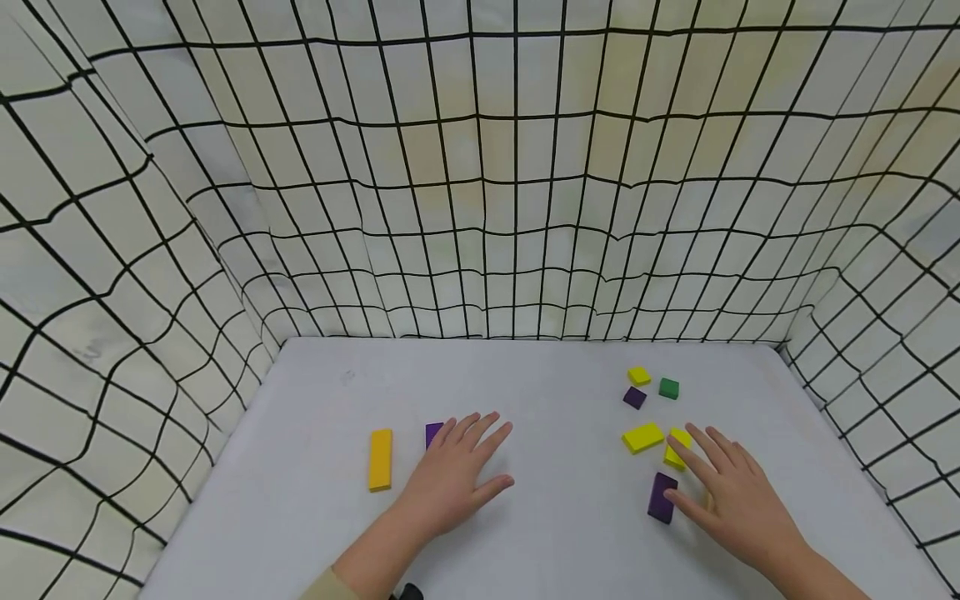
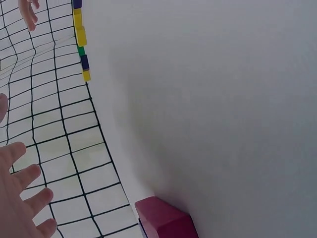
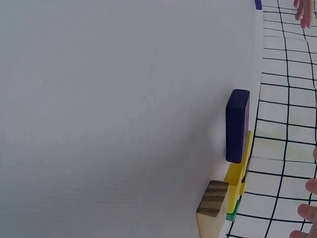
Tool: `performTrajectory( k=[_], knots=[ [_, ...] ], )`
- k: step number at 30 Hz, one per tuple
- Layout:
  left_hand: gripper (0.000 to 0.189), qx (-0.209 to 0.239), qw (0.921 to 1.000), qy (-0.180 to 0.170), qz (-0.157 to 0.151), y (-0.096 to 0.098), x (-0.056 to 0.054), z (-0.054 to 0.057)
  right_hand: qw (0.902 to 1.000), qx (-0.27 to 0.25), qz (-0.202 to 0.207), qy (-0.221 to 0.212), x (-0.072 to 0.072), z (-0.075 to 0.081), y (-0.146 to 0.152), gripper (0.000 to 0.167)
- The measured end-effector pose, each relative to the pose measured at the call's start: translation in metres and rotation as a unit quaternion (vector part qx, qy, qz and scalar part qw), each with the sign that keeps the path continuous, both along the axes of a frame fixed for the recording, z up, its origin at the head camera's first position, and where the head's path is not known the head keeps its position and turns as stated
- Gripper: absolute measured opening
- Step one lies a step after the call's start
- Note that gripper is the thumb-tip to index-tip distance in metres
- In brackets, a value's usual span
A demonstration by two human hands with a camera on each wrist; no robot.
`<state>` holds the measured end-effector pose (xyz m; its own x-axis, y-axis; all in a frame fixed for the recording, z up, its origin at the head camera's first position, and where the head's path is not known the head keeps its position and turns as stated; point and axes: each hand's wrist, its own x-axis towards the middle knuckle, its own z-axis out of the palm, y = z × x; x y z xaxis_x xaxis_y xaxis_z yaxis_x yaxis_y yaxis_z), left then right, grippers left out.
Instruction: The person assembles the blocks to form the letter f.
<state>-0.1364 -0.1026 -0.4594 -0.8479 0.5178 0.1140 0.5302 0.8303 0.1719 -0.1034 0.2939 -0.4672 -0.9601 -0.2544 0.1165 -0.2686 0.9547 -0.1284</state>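
My left hand is held over the table with its fingers spread and nothing in them. It partly covers a purple block; an orange block lies to its left. A dark red block shows in the left wrist view, hidden by the hand from the head camera. My right hand, fingers extended, is beside a dark purple block, its thumb overlapping the block's edge. A yellow block lies near its index fingertip. A plain wooden block appears in the right wrist view.
Farther back on the right are another yellow block, a small yellow block, a small dark block and a green block. Black netting before white sheets encloses the white table at the back and sides.
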Motion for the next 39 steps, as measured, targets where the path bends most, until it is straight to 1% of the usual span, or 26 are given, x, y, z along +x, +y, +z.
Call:
performTrajectory(
  k=[8,12,18,20,22,25,29,32,33,39],
  knots=[
    [0.069,0.025,0.9991,-0.034,-0.01,0.021,0.0,-0.002,0.9999,-0.007,-0.012,-0.008,0.0,-0.003,0.001,0.074],
    [0.068,0.039,0.9974,-0.06,-0.01,0.033,0.0,-0.003,0.9997,-0.008,-0.019,-0.008,0.001,-0.005,0.001,0.07],
    [0.064,0.054,0.9958,-0.072,-0.018,0.054,0.0,-0.007,0.9996,-0.021,-0.017,-0.003,0.004,-0.007,0.002,0.064],
    [0.063,0.06,0.9946,-0.082,-0.023,0.061,-0.001,-0.009,0.9996,-0.022,-0.019,-0.004,0.005,-0.008,0.002,0.063],
    [0.062,0.071,0.992,-0.101,-0.026,0.069,-0.001,-0.01,0.9994,-0.026,-0.021,-0.005,0.005,-0.008,0.001,0.062],
    [0.061,0.087,0.9869,-0.134,-0.023,0.082,-0.001,-0.013,0.999,-0.036,-0.025,-0.009,0.005,-0.007,0.001,0.058],
    [0.06,0.112,0.9748,-0.193,-0.007,0.098,-0.003,-0.016,0.9979,-0.051,-0.034,-0.02,0.005,-0.007,0.0,0.052],
    [0.059,0.13,0.9657,-0.225,0.0,0.109,-0.004,-0.017,0.9968,-0.056,-0.044,-0.036,0.005,-0.007,-0.001,0.05],
    [0.058,0.133,0.9639,-0.23,0.0,0.112,-0.004,-0.017,0.9963,-0.057,-0.047,-0.044,0.004,-0.007,-0.001,0.05],
    [0.055,0.14,0.9604,-0.241,-0.003,0.129,-0.008,-0.023,0.9932,-0.053,-0.062,-0.082,0.001,-0.008,-0.002,0.048]
  ],
)
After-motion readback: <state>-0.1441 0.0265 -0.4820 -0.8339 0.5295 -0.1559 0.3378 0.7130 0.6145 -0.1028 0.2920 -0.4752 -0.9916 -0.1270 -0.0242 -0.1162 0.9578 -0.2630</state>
